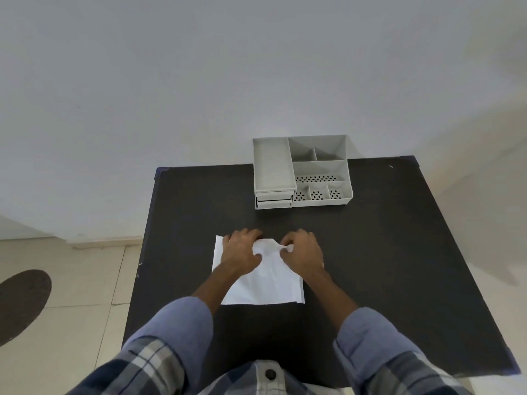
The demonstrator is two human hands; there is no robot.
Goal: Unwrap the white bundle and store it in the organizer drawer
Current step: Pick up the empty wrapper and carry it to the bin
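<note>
Organizer (pixel 319 169): compartments bare, drawers closed. Nearer than it, left hand (pixel 242 249) and right hand (pixel 303 249) pinch the bundle (pixel 268 269).

Looks to me like plain room in home or small office, can't pin down which. Bare white wall (pixel 256 67) fills far side, nothing hung on it. Floor (pixel 71 280) pale beige tile with low skirting along wall, dark round mat (pixel 20 303) on floor at left. Small black table (pixel 370 252) pushed against wall. Grey plastic desk organizer (pixel 302 172) with drawers and small compartments sits at table's far edge, which leans me toward desk or study corner.
</note>
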